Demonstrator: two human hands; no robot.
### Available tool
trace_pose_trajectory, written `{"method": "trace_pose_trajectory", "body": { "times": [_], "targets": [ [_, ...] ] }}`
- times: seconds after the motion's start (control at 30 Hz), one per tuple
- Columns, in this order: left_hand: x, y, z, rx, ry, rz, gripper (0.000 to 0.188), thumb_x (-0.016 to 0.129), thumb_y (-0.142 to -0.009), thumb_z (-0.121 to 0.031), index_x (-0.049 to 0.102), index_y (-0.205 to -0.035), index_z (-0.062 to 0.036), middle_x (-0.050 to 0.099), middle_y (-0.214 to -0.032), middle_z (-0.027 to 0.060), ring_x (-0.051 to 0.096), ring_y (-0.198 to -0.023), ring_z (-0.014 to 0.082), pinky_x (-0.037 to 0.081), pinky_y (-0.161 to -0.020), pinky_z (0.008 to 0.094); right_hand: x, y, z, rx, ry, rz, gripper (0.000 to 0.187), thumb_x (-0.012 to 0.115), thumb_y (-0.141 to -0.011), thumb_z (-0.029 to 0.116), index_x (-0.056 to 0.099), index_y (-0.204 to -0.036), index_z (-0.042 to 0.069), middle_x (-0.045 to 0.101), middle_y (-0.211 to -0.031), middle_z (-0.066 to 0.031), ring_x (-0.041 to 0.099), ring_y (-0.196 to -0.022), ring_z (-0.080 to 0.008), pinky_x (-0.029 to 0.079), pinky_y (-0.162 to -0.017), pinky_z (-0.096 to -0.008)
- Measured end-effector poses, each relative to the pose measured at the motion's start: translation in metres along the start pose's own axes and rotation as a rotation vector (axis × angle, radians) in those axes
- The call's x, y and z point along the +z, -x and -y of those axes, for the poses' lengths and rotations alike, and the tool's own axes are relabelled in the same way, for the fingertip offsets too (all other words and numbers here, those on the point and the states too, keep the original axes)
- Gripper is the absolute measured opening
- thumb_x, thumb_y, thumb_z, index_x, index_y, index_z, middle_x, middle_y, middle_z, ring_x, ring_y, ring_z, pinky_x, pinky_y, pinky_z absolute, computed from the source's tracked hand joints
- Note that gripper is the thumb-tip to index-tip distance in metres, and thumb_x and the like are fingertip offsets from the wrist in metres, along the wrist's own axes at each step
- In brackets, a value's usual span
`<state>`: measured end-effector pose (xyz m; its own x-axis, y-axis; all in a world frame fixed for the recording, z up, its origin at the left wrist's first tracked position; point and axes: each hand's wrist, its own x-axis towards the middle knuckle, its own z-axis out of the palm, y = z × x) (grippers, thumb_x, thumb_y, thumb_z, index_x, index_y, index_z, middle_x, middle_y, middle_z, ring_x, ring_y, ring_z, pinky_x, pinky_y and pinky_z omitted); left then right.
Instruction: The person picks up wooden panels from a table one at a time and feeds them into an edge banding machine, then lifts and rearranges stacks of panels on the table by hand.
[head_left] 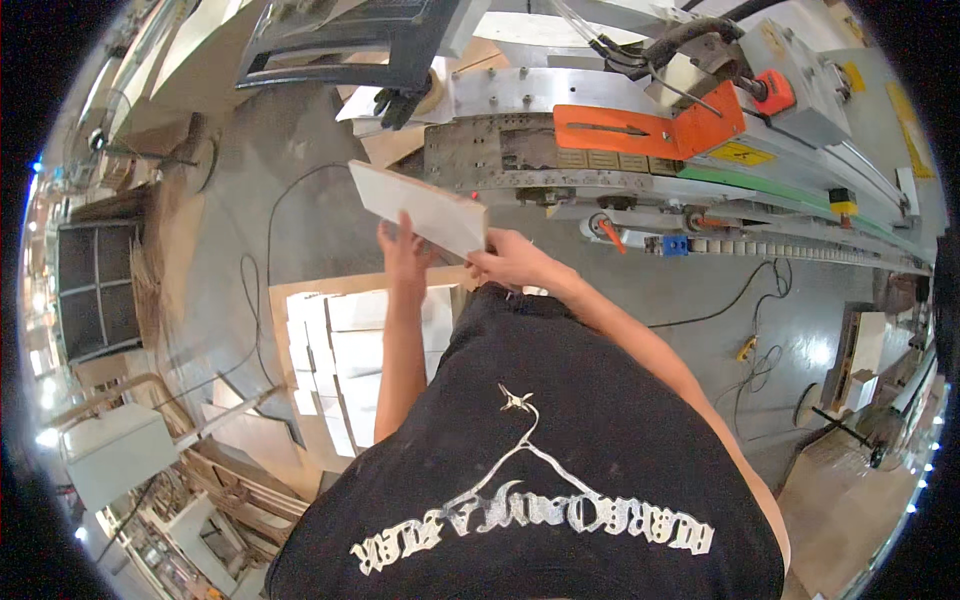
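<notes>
A white board (425, 212) is held up over the grey floor (235, 215), in front of the person's black shirt (600, 450) and near the left end of a long machine (465, 150). It is tilted, its far left corner higher in view than the corner nearest the person. The right hand (515, 258) has its fingers grasping the board at that near right corner. The left hand (405, 262) is raised at the board's near edge, one finger showing before the white face and the others loosely spread; they are blurred, and I cannot tell whether they grasp it or only brush it. Below the left hand, white pieces (365, 345) lie in rows on a brown sheet (330, 284), whose far edge runs just beyond them. At the machine's left end lies a black glove (400, 106). Along its near side sit an orange guard (610, 128) marked with a dark arrow, a green strip (750, 187) and, lower, a blue block (676, 246). A red knob (775, 92) is farther right. A thin dark cable (270, 240) trails across the floor left of the sheet.
</notes>
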<state>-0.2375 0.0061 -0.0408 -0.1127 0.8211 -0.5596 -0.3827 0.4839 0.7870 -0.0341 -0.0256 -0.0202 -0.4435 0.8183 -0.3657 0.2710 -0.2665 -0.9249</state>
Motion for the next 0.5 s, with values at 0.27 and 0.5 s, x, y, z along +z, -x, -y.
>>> {"method": "trace_pose_trajectory", "body": {
  "times": [0.27, 0.5],
  "targets": [
    [-0.006, -0.071, -0.048, 0.205, -0.429, -0.080, 0.072, 0.070, -0.081, -0.028, 0.032, -0.137, -0.0041, 0.064, -0.087, 0.0092, 0.062, -0.075, 0.0164, 0.047, -0.063, 0.0284, -0.065, 0.023, -0.017, 0.082, -0.859, -0.133, 0.031, 0.053, -0.090, 0.017, 0.052, -0.107, -0.009, 0.065, -0.092, -0.0203, 0.067, -0.077, -0.0263, 0.057, -0.073, -0.0345],
    [0.010, -0.100, -0.030, 0.309, -0.777, 0.029, 0.041, 0.067, -0.082, -0.018, 0.056, -0.116, 0.0010, 0.065, -0.078, 0.0102, 0.060, -0.060, 0.0139, 0.048, -0.053, 0.0272, -0.078, 0.013, -0.068, 0.000, -1.102, -0.455, 0.033, 0.052, -0.089, 0.018, 0.051, -0.112, -0.006, 0.062, -0.108, -0.0192, 0.062, -0.098, -0.0276, 0.052, -0.086, -0.0389]
  ]
}}
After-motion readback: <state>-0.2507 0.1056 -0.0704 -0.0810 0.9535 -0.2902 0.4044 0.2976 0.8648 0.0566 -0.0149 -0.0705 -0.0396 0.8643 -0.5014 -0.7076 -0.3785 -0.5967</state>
